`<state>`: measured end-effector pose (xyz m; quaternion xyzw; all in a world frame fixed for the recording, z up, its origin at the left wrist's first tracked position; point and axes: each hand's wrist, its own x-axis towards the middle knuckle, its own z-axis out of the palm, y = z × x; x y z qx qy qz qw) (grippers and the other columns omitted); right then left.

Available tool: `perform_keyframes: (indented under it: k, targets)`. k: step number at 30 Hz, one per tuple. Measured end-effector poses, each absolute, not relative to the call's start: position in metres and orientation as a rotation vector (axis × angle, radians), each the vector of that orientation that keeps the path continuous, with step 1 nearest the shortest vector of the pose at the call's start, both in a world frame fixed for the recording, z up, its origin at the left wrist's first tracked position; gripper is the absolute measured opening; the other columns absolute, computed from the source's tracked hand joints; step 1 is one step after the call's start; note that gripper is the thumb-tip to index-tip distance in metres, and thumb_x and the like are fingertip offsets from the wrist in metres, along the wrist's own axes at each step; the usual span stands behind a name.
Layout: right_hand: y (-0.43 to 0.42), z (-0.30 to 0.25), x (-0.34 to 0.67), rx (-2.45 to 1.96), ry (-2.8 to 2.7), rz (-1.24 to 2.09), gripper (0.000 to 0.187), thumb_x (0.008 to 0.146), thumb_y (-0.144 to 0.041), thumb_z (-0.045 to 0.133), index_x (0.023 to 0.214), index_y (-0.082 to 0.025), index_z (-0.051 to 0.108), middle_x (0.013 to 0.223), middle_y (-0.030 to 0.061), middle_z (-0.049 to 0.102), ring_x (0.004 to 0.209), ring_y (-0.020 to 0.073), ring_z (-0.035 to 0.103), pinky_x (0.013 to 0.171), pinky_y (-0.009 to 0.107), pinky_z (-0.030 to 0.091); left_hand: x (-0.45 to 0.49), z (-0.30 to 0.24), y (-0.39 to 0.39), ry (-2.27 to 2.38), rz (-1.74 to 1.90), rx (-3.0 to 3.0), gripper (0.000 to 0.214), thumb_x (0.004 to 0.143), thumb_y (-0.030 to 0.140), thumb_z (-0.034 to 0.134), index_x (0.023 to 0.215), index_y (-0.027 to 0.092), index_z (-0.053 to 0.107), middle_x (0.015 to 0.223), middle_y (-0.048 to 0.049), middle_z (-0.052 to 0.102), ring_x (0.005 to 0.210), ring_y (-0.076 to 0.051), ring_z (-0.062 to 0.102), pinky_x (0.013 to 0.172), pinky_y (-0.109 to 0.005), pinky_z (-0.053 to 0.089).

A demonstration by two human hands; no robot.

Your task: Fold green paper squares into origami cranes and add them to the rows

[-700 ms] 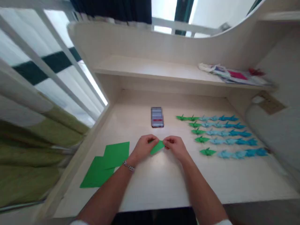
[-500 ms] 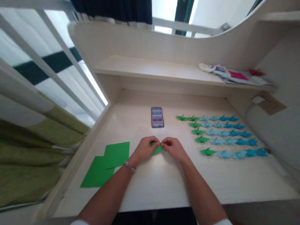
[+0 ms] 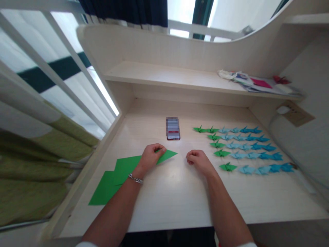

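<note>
My left hand (image 3: 150,157) rests on the desk with its fingers curled over the left end of a folded green paper triangle (image 3: 167,155), whose point sticks out to the right. My right hand (image 3: 199,161) lies a little to the right of that paper, fingers curled in loosely, with nothing visible in them and not touching the paper. A stack of flat green paper sheets (image 3: 115,178) lies just left of my left wrist, which wears a metal bracelet.
Rows of finished green and blue paper cranes (image 3: 241,147) fill the desk's right side. A phone (image 3: 173,128) lies flat beyond my hands. The shelf above holds papers (image 3: 257,84) at the right. A curtain and window rail stand to the left.
Both hands were pinching the green paper together at the middle. Now my right hand has let go and drawn right, and my left hand has shifted left with the paper flat on the desk.
</note>
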<state>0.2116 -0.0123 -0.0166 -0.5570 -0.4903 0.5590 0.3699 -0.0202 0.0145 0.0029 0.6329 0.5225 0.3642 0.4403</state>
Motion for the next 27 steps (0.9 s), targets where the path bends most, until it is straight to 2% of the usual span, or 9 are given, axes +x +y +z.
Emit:
perform_keyframes:
  k: [5,11,17,24,27]
  targets:
    - [-0.013,-0.016,0.202,-1.327,-1.2,1.427,0.02,0.072,-0.032,0.059,0.078,-0.014,0.065,0.063,0.0016,0.062,0.054,0.0115,0.053,0.055,0.024,0.042,-0.013,0.002,0.011,1.265,0.883,1.572,0.024,0.075,0.035,0.058,0.069,0.013,0.066,0.066,-0.0022,0.063,0.064,-0.015,0.054,0.062,-0.026,0.042]
    - [-0.016,-0.016,0.181,-1.356,-1.418,1.355,0.012,0.07,-0.026,0.058,0.07,-0.016,0.064,0.058,-0.0014,0.059,0.055,0.0116,0.052,0.055,0.023,0.041,-0.006,0.0,0.005,1.192,0.824,1.686,0.023,0.077,0.034,0.057,0.072,0.015,0.068,0.071,-0.0034,0.066,0.069,-0.016,0.057,0.067,-0.027,0.044]
    - [-0.015,-0.017,0.193,-1.446,-1.377,1.383,0.01,0.065,-0.023,0.058,0.066,-0.015,0.065,0.056,-0.0002,0.061,0.053,0.0125,0.053,0.055,0.025,0.042,-0.009,-0.002,0.008,1.237,0.857,1.631,0.022,0.076,0.033,0.058,0.071,0.014,0.067,0.069,-0.0032,0.065,0.065,-0.015,0.055,0.063,-0.026,0.043]
    - [-0.012,-0.013,0.204,-1.405,-1.258,1.343,0.016,0.068,-0.029,0.059,0.073,-0.015,0.064,0.062,0.0008,0.062,0.054,0.0121,0.052,0.055,0.025,0.042,-0.009,-0.004,0.009,1.236,0.861,1.589,0.026,0.077,0.036,0.057,0.071,0.013,0.067,0.068,-0.0036,0.065,0.064,-0.015,0.055,0.061,-0.026,0.043]
    - [-0.015,-0.011,0.193,-1.347,-1.388,1.344,0.02,0.071,-0.035,0.062,0.079,-0.016,0.064,0.064,-0.0007,0.061,0.057,0.0117,0.052,0.056,0.024,0.041,-0.005,-0.005,0.006,1.175,0.807,1.6,0.026,0.076,0.037,0.057,0.072,0.014,0.068,0.069,-0.0039,0.066,0.064,-0.016,0.056,0.061,-0.026,0.043]
